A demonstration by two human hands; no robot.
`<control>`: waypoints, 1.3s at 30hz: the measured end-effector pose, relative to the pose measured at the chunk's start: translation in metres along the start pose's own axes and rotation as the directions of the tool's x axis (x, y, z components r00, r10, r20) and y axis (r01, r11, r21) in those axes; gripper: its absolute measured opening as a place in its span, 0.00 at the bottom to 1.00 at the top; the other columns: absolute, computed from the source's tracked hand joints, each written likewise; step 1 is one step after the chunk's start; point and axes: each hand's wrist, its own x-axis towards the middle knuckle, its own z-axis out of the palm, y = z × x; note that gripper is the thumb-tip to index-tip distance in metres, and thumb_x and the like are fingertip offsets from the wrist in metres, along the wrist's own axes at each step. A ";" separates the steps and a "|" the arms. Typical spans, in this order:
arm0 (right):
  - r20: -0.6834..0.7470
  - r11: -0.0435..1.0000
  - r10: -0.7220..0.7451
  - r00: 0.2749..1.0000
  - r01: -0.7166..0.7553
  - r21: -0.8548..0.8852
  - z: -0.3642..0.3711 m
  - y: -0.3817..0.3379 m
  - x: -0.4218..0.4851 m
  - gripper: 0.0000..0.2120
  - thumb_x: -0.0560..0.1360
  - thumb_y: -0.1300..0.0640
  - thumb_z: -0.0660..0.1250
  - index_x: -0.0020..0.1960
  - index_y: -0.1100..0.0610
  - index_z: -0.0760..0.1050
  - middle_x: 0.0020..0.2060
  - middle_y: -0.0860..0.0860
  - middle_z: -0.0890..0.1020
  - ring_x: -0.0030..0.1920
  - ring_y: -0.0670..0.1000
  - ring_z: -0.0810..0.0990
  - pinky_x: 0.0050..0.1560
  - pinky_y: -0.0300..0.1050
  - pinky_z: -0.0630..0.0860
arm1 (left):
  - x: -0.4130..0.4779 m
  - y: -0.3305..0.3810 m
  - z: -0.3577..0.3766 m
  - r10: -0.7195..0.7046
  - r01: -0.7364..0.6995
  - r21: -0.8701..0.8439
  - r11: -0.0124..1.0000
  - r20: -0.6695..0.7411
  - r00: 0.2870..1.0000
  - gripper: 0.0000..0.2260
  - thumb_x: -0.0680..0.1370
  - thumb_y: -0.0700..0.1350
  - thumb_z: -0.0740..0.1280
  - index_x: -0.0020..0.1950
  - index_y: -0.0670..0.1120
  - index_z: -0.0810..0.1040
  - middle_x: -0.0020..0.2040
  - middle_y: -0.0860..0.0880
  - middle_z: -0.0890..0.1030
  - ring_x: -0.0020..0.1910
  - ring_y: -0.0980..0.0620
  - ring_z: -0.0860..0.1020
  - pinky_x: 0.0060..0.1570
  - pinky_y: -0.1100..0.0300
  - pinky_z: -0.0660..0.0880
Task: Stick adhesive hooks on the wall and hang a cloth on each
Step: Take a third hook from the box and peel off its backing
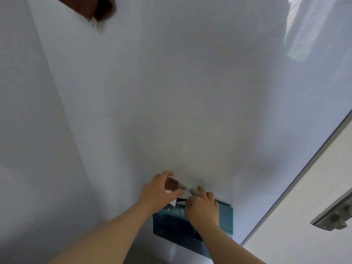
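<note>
Low down against the white wall (171, 92), the two hands sat close together. The left hand (160, 189), on an arm from the lower left, had a narrow grip: thumb and curled fingers pinched a small brown piece (171, 184) with a sliver of white under the thumb, and blur hid whether it was cloth or something else. Just to its right, the right hand (202, 205) had its fingers bent and its forefinger stretched toward a small pale, glinting thing that looked like an adhesive hook (192, 191), set at the wall between the two hands. Whether the right grip actually held that hook could not be told, as the spot was small and smeared. Directly below the hands was a teal box (171, 223), with the right wrist crossing over it. Well apart, at the upper left, a brown cloth (95, 8) hung on the wall, cut off by the top edge, with loose threads trailing from its lower corner. A grey frame edge (304, 180) ran diagonally at the right, with a metal fitting (335, 216) beyond it.
</note>
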 end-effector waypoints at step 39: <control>0.095 0.864 -0.149 0.984 0.177 -0.472 0.012 -0.002 0.019 0.14 0.77 0.61 0.60 0.62 0.59 0.73 0.65 0.58 0.70 0.69 0.58 0.60 0.61 0.50 0.63 | 0.015 0.007 0.014 -0.233 0.243 -0.380 0.892 0.074 0.970 0.20 0.74 0.50 0.70 0.61 0.49 0.68 0.55 0.52 0.74 0.49 0.56 0.75 0.40 0.74 0.73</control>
